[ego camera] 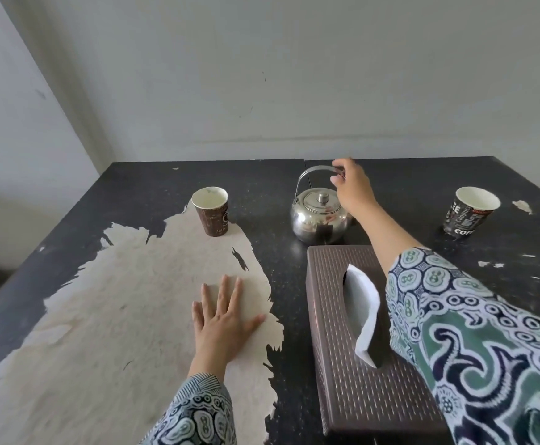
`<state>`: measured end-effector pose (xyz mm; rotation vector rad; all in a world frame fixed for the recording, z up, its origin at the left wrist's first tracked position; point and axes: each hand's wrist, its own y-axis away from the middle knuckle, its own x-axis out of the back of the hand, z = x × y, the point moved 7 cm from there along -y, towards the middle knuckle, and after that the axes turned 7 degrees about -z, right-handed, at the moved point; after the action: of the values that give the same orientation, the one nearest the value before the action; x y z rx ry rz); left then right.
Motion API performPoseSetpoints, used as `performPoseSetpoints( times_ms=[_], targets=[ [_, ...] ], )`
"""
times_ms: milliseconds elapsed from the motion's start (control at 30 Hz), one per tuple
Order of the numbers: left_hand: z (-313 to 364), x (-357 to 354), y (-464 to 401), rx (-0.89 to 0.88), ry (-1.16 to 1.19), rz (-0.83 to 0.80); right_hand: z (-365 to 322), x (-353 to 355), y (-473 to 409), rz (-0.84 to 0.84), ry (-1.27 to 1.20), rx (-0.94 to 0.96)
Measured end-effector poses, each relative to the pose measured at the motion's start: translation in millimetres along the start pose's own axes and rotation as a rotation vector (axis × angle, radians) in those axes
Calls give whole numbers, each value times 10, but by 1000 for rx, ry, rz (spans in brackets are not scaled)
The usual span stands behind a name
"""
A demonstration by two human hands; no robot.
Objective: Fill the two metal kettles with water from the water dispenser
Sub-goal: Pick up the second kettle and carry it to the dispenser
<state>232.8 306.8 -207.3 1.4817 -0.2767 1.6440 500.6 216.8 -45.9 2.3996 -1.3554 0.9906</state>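
One kettle [318,216], right hand [352,184] gripping handle | two cups [212,215] | one tissue box [358,348]

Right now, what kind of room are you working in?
Probably an office break room or pantry: a worn table against a bare wall holds a metal kettle, paper coffee cups and a tissue box.

The right hand [352,184] pinches the raised handle of a metal kettle [318,216] standing lidded at the far middle of the table [422,187]. The left hand [223,319] lies flat on the table's peeled pale patch. A brown paper cup [211,211] stands far left, a black paper cup [469,211] far right, and a brown tissue box [358,342] near the kettle.
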Motion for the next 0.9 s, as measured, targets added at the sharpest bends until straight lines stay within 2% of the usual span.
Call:
performPoseSetpoints(
  times_ms=[233,333,433,533,700,900],
  targets=[
    [28,56,-13,-11,20,-28,-229,36,156,25,-68,18],
    [0,35,-8,-20,57,-134,-405,10,293,-4,-75,70],
    [8,337,70,-33,279,-201,-788,160,413,-37,-81,171],
    [89,911,234,-71,534,-79,-1246,359,589,-64,-97,269],
    [456,1977,958,-366,611,316,-1963,641,1091,-122,-107,369],
    [546,2339,1980,-462,633,414,-2622,939,1950,-236,-93,433]
  ],
)
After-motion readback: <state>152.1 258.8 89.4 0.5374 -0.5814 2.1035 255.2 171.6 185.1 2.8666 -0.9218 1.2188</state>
